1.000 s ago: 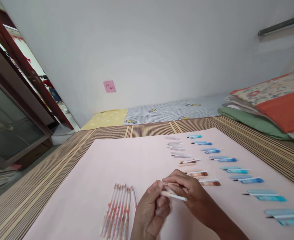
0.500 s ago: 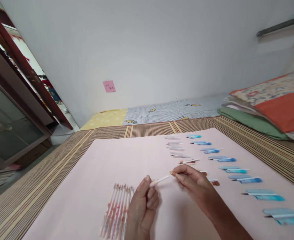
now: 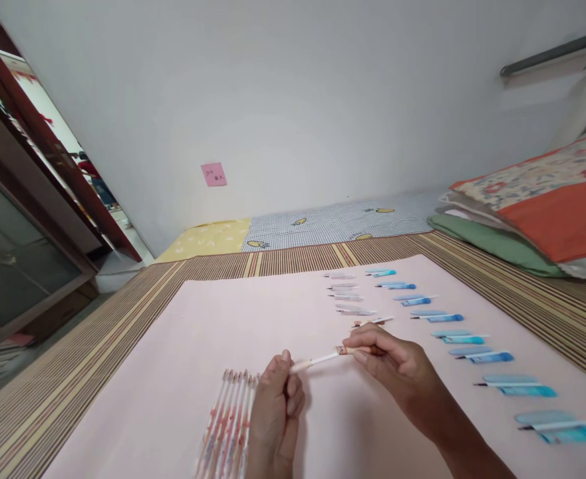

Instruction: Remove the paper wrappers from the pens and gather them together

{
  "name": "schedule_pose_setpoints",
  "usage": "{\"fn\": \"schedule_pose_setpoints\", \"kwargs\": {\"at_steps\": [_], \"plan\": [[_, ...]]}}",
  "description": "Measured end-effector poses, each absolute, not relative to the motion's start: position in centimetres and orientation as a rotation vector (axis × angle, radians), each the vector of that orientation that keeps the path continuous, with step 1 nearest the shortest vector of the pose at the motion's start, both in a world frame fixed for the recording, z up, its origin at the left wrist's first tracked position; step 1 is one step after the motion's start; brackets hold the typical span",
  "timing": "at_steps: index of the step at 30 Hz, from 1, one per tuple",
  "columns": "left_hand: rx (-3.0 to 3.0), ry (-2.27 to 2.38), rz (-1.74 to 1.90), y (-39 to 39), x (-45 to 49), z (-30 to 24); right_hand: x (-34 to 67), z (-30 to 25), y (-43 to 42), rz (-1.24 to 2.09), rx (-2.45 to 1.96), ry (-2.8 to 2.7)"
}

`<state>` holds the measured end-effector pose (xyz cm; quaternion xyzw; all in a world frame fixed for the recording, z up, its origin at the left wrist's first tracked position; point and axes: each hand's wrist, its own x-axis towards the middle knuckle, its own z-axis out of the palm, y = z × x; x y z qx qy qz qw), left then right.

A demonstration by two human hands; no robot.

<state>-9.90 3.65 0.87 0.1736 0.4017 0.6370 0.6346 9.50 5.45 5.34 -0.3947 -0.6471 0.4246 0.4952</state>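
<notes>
My left hand (image 3: pixel 274 399) pinches the white end of a thin pen refill (image 3: pixel 316 360) above a pale pink sheet (image 3: pixel 213 346). My right hand (image 3: pixel 397 366) is closed on a brown patterned pen barrel (image 3: pixel 352 350) at the refill's other end, so the two parts meet in one line between my hands. Under my left wrist lies a bundle of several patterned pens (image 3: pixel 225 426). Beyond my right hand sits a column of clear and brown pen parts (image 3: pixel 348 301). To the right runs a column of blue pen parts with refills (image 3: pixel 452 319).
The pink sheet lies on a striped mat (image 3: pixel 88 359). Folded bedding and a pillow (image 3: pixel 537 213) are stacked at the right. A dark wooden cabinet with glass (image 3: pixel 18 239) stands at the left. A pink note (image 3: pixel 213 174) is stuck on the white wall.
My hands drew apart and the refill swung from under my right fingers to lie between both hands, its far end now in the brown barrel. The view shifted slightly.
</notes>
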Motion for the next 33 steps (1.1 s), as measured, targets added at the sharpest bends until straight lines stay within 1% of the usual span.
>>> {"fn": "schedule_pose_setpoints", "kwargs": {"at_steps": [14,24,33], "plan": [[0.595,1.135,1.544,3.7,-10.5,0.5,9.6,5.4,5.2,0.967,-0.971,-1.752],[0.607,1.24,1.502,3.7,-10.9,0.7,9.6,4.8,5.5,0.856,-0.952,-1.891],[0.64,1.287,1.48,3.2,-10.4,1.8,8.9,4.9,5.2,0.977,-1.024,-1.852]]}}
